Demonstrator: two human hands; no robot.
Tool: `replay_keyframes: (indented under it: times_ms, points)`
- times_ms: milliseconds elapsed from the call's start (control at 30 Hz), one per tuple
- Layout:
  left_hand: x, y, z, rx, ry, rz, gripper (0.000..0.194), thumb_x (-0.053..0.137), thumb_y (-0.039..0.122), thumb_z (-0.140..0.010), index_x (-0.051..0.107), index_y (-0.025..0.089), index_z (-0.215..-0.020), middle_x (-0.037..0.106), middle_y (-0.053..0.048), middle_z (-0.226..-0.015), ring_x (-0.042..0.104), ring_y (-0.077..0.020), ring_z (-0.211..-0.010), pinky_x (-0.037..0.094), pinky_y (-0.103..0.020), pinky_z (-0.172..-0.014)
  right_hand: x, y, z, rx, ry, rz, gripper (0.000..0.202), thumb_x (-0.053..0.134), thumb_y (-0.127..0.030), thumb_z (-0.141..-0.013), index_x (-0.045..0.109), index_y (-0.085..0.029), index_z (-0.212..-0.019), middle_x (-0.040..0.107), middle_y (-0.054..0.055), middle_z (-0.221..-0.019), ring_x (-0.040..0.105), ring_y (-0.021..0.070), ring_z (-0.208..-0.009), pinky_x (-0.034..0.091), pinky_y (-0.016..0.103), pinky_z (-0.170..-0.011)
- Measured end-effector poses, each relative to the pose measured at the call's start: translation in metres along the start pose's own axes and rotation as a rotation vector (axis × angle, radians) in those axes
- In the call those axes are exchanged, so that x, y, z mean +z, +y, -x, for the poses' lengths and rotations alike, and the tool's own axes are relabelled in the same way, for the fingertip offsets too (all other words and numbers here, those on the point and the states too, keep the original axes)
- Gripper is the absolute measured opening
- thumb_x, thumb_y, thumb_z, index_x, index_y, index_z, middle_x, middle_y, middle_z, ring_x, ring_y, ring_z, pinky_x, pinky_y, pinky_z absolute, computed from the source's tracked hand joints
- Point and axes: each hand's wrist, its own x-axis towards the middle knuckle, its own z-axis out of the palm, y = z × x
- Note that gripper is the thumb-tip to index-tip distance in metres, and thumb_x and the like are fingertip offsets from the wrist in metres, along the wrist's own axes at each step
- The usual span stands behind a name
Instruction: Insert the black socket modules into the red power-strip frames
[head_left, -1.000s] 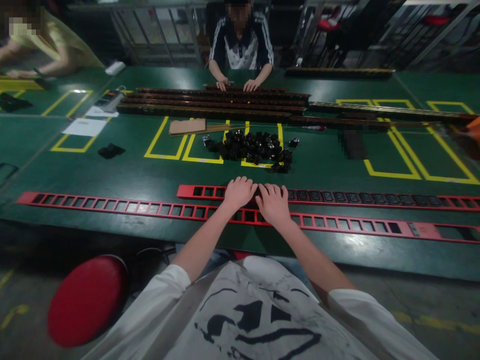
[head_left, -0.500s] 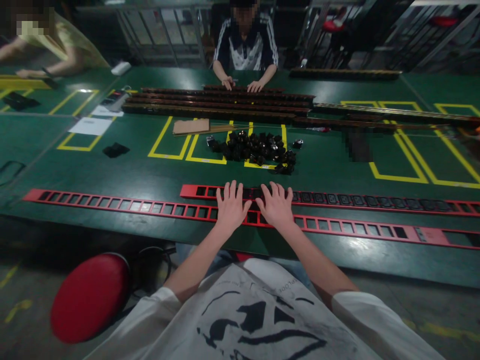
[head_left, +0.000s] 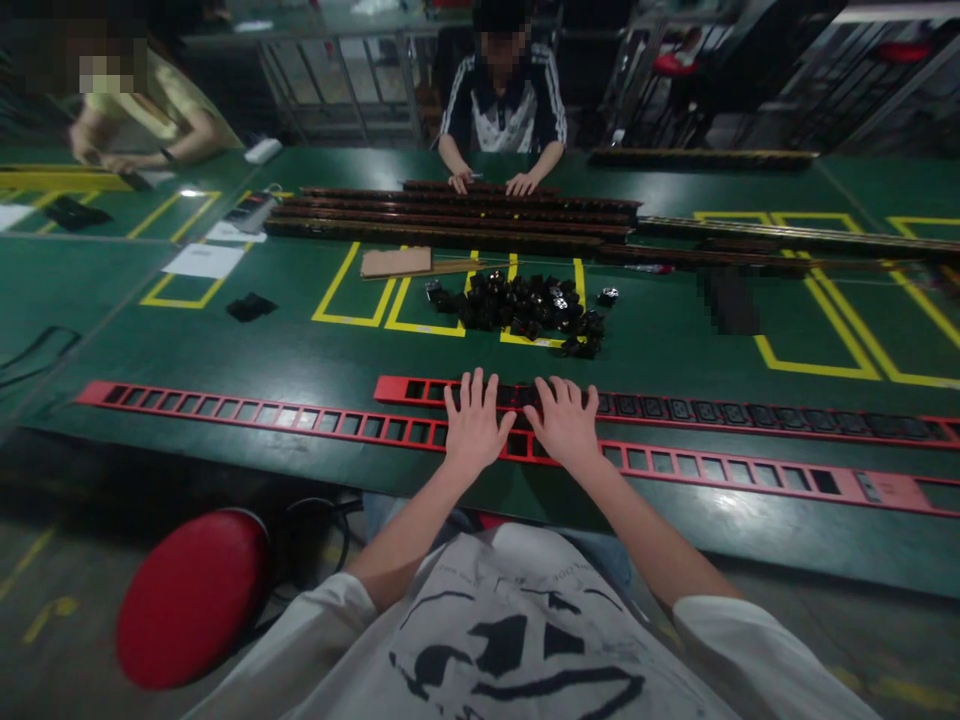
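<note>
Two long red frame strips lie across the green table in front of me. The far strip (head_left: 388, 388) holds a row of black socket-like inserts (head_left: 680, 409) along its middle and right. The near strip (head_left: 896, 490) has mostly see-through slots. My left hand (head_left: 475, 425) rests palm down over both strips, fingers spread, fingertips at the far one. Beside it, my right hand (head_left: 566, 425) lies the same way, thumbs nearly meeting. Between the hands some black inserts show. Whatever sits under the palms and fingers is hidden.
Beyond the strips is a pile of small black parts (head_left: 517, 305), with a cardboard piece (head_left: 396, 262) to its left. Long dark rails (head_left: 450, 222) lie farther back. A co-worker (head_left: 504, 100) sits opposite; another person (head_left: 154, 110) works at far left. A red stool (head_left: 193, 598) stands lower left.
The whole view has shifted slightly, so things sit a little more right and lower. My hands stay spread on the strips. At far left, the other person's hands have come closer together.
</note>
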Motion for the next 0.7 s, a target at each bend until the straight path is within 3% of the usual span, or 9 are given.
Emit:
replay_keyframes:
  times_ms: [200, 367, 433, 533, 700]
  points:
    - [-0.001, -0.014, -0.009, -0.022, 0.066, 0.169, 0.061, 0.05, 0.043, -0.098, 0.038, 0.02, -0.154, 0.037, -0.015, -0.162, 0.029, -0.0369, -0.153, 0.023, -0.065, -0.123, 0.003, -0.01, 0.005, 0.042, 0.004, 0.032, 0.067, 0.035, -0.051, -0.102, 0.037, -0.013, -0.156, 0.035, 0.021, -0.162, 0.027, 0.04, -0.146, 0.014, 0.071, -0.115]
    - [-0.003, -0.047, -0.073, 0.058, 0.156, 0.309, 0.058, 0.06, 0.027, -0.091, 0.046, 0.017, -0.147, 0.045, -0.018, -0.154, 0.043, -0.0357, -0.143, 0.039, -0.055, -0.117, 0.003, -0.011, 0.006, 0.031, 0.003, 0.014, 0.067, 0.034, -0.052, -0.102, 0.038, -0.013, -0.156, 0.037, 0.02, -0.161, 0.028, 0.0394, -0.146, 0.011, 0.07, -0.117]
    - [-0.002, -0.055, -0.105, 0.144, 0.114, 0.335, 0.061, 0.058, 0.019, -0.09, 0.043, 0.015, -0.149, 0.043, -0.017, -0.157, 0.045, -0.0328, -0.142, 0.042, -0.05, -0.117, 0.003, -0.011, 0.005, 0.029, -0.003, 0.007, 0.066, 0.034, -0.051, -0.102, 0.038, -0.013, -0.156, 0.038, 0.02, -0.16, 0.029, 0.0388, -0.145, 0.012, 0.07, -0.117]
    - [0.001, -0.055, -0.141, 0.205, 0.007, 0.233, 0.063, 0.054, 0.017, -0.092, 0.04, 0.016, -0.153, 0.041, -0.013, -0.16, 0.047, -0.034, -0.139, 0.042, -0.053, -0.115, 0.002, -0.01, 0.005, 0.028, -0.012, 0.0, 0.065, 0.036, -0.049, -0.101, 0.038, -0.013, -0.155, 0.04, 0.02, -0.159, 0.031, 0.0384, -0.144, 0.013, 0.07, -0.117]
    - [0.003, -0.042, -0.155, 0.159, -0.046, 0.005, 0.055, 0.054, 0.013, -0.091, 0.05, 0.019, -0.145, 0.047, -0.014, -0.154, 0.051, -0.0381, -0.128, 0.048, -0.057, -0.104, 0.0, -0.011, 0.006, 0.035, -0.01, -0.007, 0.064, 0.038, -0.048, -0.101, 0.04, -0.012, -0.154, 0.042, 0.021, -0.157, 0.032, 0.0379, -0.143, 0.012, 0.069, -0.117]
